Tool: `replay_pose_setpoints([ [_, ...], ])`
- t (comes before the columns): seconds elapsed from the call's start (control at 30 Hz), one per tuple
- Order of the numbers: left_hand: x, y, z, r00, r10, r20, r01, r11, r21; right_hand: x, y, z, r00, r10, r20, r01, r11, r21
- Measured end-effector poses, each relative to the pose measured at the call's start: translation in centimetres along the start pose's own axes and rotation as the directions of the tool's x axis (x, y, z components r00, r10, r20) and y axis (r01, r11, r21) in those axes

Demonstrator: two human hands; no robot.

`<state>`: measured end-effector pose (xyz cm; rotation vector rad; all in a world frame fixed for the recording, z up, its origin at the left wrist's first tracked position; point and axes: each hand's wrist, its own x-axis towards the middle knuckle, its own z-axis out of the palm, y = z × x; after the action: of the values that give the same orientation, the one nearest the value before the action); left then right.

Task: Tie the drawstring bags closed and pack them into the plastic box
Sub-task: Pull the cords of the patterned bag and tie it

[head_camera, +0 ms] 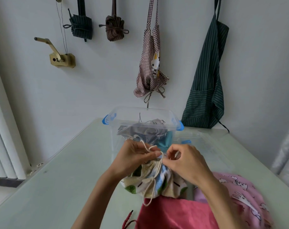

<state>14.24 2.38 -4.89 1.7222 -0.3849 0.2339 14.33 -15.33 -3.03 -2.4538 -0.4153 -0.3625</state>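
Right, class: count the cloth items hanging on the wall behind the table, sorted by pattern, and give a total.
Green striped, hanging open: 1, the green striped apron
Green striped, rolled and tied: 1, the green striped bundle
Brown striped, rolled and tied: 1, the brown striped bundle
Checked with a cartoon cat: 1, the checked apron
Total: 4

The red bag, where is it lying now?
In the head view, the red bag lies at the bottom centre on the table, nearer the person than the patterned bag, beside the pink bag on its right.
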Motion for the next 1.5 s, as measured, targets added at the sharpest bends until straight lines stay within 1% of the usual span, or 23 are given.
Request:
replay_pose_setpoints([
  [0.13,0.0,0.2,0.3,1.000,0.017,0.024,-0.018,1.000,0.005,0.0,-0.2,1.6,0.962,-0.070,-0.264,0.029,0.988,-0.154],
  [0.2,0.1,0.2,0.3,1.000,0.014,0.021,-0.013,0.999,-0.035,0.2,-0.5,2.4,0.954,-0.046,-0.295,0.038,0.999,-0.033],
  [0.23,0.1,0.1,0.1,1.000,0.007,0.014,-0.006,0.998,-0.055,0.4,-0.6,2.6,0.964,0.035,-0.262,0.006,0.988,0.153],
  [0.27,0.1,0.0,-0.1,1.000,-0.004,0.001,0.004,0.997,-0.080,0.6,-0.9,2.6,0.972,0.141,-0.187,-0.054,0.911,0.408],
  [0.33,0.0,-0.3,-0.5,0.999,-0.018,-0.037,0.015,0.996,-0.087,1.1,-1.1,1.9,0.956,0.291,0.030,-0.183,0.513,0.838],
  [0.37,0.0,-0.4,-0.7,0.999,-0.012,-0.048,0.009,0.997,-0.071,1.2,-0.9,1.5,0.945,0.311,0.097,-0.208,0.344,0.916],
  [0.4,-0.1,-0.4,-0.7,0.999,-0.006,-0.050,0.003,0.998,-0.058,1.2,-0.6,1.2,0.946,0.304,0.113,-0.208,0.302,0.930],
  [0.43,-0.2,-0.4,-0.6,0.999,0.000,-0.049,-0.002,0.999,-0.052,1.2,-0.1,0.9,0.953,0.288,0.092,-0.198,0.363,0.911],
  [0.53,-0.2,-0.2,-0.4,0.998,0.009,-0.065,-0.012,0.998,-0.058,1.1,0.9,0.2,0.978,0.195,-0.079,-0.085,0.710,0.699],
  [0.57,-0.2,-0.1,-0.4,0.997,0.014,-0.074,-0.018,0.998,-0.062,1.1,1.0,-0.3,0.985,0.159,-0.066,-0.074,0.737,0.671],
  [0.67,-0.2,-0.1,-1.1,0.993,0.022,-0.116,-0.029,0.998,-0.060,0.7,1.7,-2.2,0.983,0.098,0.156,-0.179,0.705,0.686],
  [0.7,-0.3,-0.1,-1.4,0.991,0.022,-0.133,-0.030,0.998,-0.054,0.6,2.1,-2.8,0.984,0.087,0.152,-0.160,0.803,0.575],
  [0.77,-0.4,-0.1,-1.6,0.990,0.014,-0.142,-0.020,0.999,-0.042,0.5,3.0,-3.2,0.997,0.062,-0.051,-0.057,0.993,0.099],
  [0.8,-0.4,0.0,-1.5,0.990,0.008,-0.141,-0.014,0.999,-0.041,0.6,3.4,-3.3,0.977,0.064,-0.206,-0.087,0.990,-0.109],
  [0.83,-0.4,0.1,-1.3,0.990,0.006,-0.141,-0.012,0.999,-0.041,0.5,3.6,-3.5,0.939,0.093,-0.332,-0.153,0.975,-0.161],
  [0.9,-0.3,0.1,-1.2,0.989,0.005,-0.147,-0.010,0.999,-0.038,0.3,4.8,-3.9,0.868,0.246,-0.432,-0.278,0.960,-0.013],
  [0.93,-0.3,0.0,-1.3,0.989,0.003,-0.151,-0.008,0.999,-0.034,0.2,5.5,-4.1,0.861,0.333,-0.385,-0.337,0.940,0.058],
  [1.03,-0.3,-0.3,-1.3,0.990,-0.026,-0.139,0.026,1.000,-0.007,0.0,7.1,-5.1,0.867,0.497,0.036,-0.498,0.866,0.054],
  [1.13,-0.3,-0.4,-0.6,0.994,-0.057,-0.090,0.058,0.998,0.011,-0.6,5.8,-6.2,0.876,0.334,0.350,-0.399,0.907,0.133],
  [1.2,-0.3,-0.4,-0.2,0.996,-0.058,-0.061,0.059,0.998,0.020,-0.7,4.3,-6.5,0.934,0.159,0.321,-0.242,0.941,0.238],
  [1.3,-0.4,-0.2,0.0,0.997,-0.059,-0.041,0.060,0.998,0.014,-0.3,2.7,-5.3,0.983,0.034,0.180,-0.100,0.922,0.373],
  [1.43,-0.4,-0.2,0.0,0.998,-0.055,-0.035,0.056,0.998,0.021,0.3,2.0,-1.3,0.930,-0.061,0.362,-0.049,0.957,0.286],
  [1.5,-0.3,-0.3,-0.2,0.998,-0.051,-0.035,0.052,0.998,0.029,0.3,1.8,0.1,0.932,-0.094,0.350,-0.006,0.962,0.272],
])
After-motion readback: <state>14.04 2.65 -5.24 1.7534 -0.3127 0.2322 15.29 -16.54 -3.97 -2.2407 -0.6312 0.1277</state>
